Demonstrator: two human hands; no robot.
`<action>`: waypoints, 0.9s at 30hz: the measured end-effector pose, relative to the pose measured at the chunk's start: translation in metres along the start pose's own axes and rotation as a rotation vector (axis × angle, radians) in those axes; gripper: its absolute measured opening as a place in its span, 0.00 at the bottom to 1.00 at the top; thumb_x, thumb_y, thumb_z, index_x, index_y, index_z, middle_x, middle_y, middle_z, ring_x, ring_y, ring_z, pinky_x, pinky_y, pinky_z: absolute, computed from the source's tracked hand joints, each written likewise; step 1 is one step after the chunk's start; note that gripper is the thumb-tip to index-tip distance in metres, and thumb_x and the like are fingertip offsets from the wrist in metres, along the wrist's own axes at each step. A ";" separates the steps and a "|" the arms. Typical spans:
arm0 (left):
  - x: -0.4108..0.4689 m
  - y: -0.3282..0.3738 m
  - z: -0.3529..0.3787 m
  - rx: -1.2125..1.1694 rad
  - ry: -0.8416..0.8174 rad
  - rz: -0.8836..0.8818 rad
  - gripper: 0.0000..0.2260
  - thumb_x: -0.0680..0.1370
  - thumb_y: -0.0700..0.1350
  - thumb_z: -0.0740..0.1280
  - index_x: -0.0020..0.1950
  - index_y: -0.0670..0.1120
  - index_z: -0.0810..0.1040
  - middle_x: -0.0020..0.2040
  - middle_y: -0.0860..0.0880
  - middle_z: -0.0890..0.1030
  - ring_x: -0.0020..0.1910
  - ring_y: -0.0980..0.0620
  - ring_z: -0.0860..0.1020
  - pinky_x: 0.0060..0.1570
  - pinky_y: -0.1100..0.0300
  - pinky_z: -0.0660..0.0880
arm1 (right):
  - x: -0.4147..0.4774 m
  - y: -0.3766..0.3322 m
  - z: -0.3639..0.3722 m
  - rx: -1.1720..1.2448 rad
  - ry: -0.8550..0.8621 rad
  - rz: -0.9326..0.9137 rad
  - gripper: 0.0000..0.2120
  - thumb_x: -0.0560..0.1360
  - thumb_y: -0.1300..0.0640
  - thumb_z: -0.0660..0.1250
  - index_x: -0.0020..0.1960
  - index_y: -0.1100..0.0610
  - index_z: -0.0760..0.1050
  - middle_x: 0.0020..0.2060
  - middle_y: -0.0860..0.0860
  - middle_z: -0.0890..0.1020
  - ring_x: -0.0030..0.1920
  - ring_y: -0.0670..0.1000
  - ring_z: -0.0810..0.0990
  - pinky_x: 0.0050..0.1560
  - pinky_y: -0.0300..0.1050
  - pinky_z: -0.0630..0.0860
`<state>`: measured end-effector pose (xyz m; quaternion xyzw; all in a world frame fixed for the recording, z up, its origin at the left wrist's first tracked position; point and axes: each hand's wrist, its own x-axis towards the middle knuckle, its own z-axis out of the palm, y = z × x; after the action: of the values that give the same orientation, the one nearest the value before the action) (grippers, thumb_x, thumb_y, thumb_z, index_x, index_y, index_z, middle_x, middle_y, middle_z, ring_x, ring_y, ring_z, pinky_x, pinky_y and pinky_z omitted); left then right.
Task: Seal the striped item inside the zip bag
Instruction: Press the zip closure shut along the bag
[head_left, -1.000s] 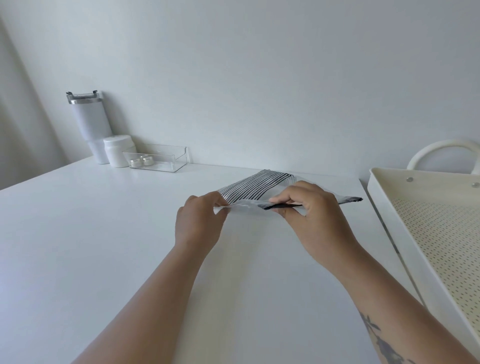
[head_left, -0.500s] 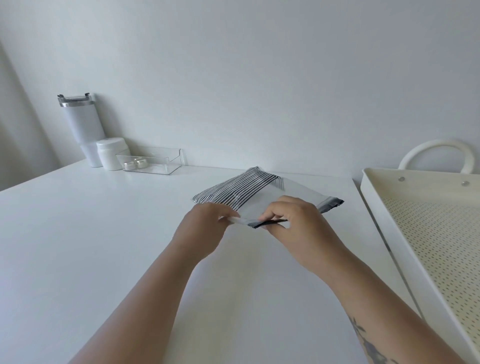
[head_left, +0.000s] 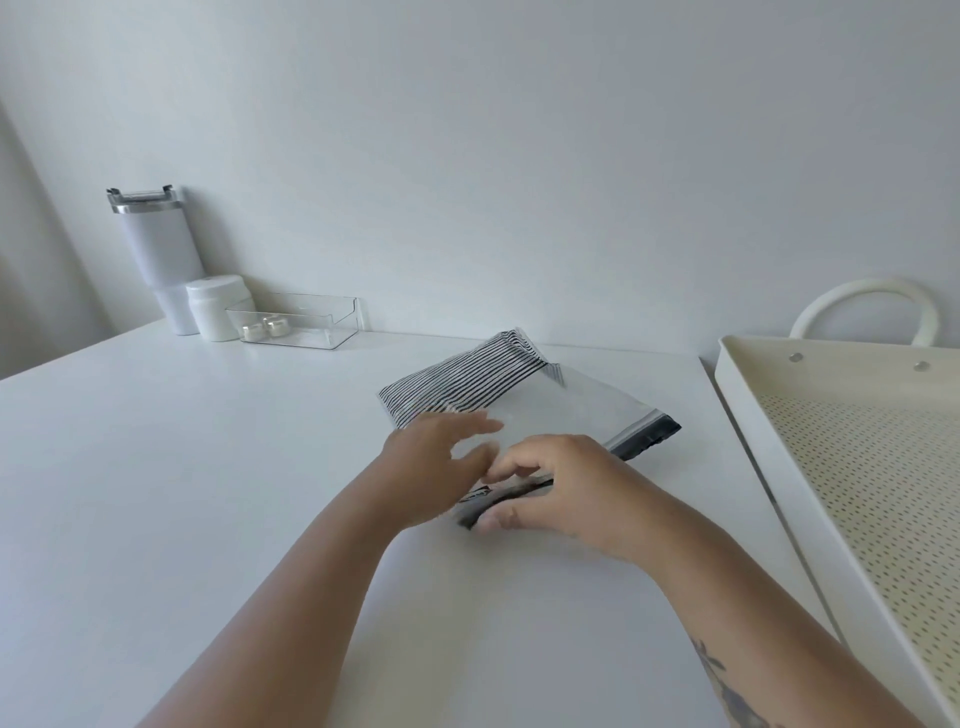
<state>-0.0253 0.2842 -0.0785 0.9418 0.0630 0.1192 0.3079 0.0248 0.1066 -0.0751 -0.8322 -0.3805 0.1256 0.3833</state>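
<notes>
A clear zip bag (head_left: 571, 410) with a dark zip strip along its near edge lies flat on the white table (head_left: 208, 467). The black-and-white striped item (head_left: 462, 379) fills the bag's far half. My right hand (head_left: 561, 488) rests on the near left end of the zip strip, thumb and fingers pinching it against the table. My left hand (head_left: 431, 462) hovers just beside it over the bag's left edge, fingers spread and blurred, holding nothing that I can see.
A white tumbler (head_left: 156, 260), a white jar (head_left: 218, 306) and a clear box (head_left: 301, 322) with two small tins stand at the back left. A cream perforated tray (head_left: 852, 467) with a loop handle lies at the right.
The bag has come down from its raised position onto the table and nearer to me. My left hand has let go of its edge and opened; my right hand keeps pinching the zip strip.
</notes>
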 end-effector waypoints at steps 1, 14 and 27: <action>0.000 -0.001 0.001 0.037 -0.043 -0.028 0.16 0.78 0.53 0.64 0.65 0.59 0.76 0.68 0.58 0.74 0.69 0.54 0.68 0.69 0.50 0.65 | -0.001 -0.001 -0.002 0.045 0.008 0.019 0.20 0.59 0.34 0.75 0.47 0.39 0.80 0.47 0.38 0.82 0.51 0.34 0.76 0.50 0.39 0.74; -0.009 0.016 -0.002 0.231 -0.045 -0.051 0.13 0.77 0.62 0.60 0.53 0.60 0.79 0.47 0.62 0.81 0.51 0.58 0.77 0.61 0.54 0.66 | 0.007 0.034 -0.010 -0.436 0.358 0.438 0.30 0.78 0.41 0.53 0.75 0.53 0.57 0.76 0.54 0.60 0.75 0.59 0.55 0.74 0.57 0.54; -0.002 -0.002 -0.008 0.365 0.093 -0.111 0.23 0.77 0.63 0.56 0.72 0.63 0.64 0.76 0.59 0.63 0.75 0.51 0.59 0.69 0.47 0.58 | 0.004 0.022 -0.011 -0.439 0.128 0.163 0.21 0.77 0.57 0.53 0.68 0.46 0.69 0.70 0.45 0.71 0.74 0.49 0.61 0.76 0.57 0.41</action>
<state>-0.0290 0.2904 -0.0736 0.9706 0.1494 0.1322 0.1350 0.0447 0.0945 -0.0830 -0.9297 -0.3052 0.0174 0.2053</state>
